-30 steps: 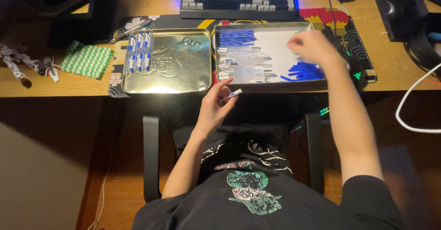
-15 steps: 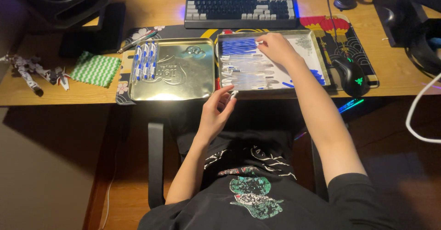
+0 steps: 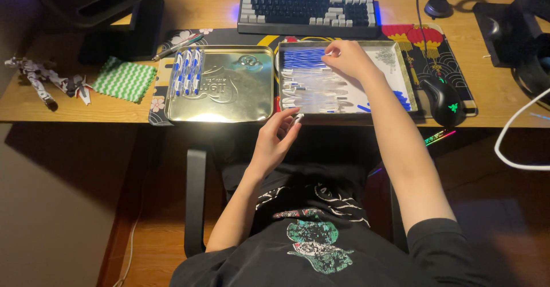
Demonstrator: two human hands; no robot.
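My right hand [image 3: 349, 60] has moved from the blue pen caps at the right end of the shallow silver metal tray [image 3: 404, 72] to its top edge, fingers pinched on a clear pen part there. My left hand [image 3: 275, 141] stays at the tabletop's front edge, closed on a small white pen piece [image 3: 298, 117].

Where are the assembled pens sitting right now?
In the head view, the assembled pens lie in a row at the left end of the metal lid, left of the parts tray and right of the green zigzag cloth.
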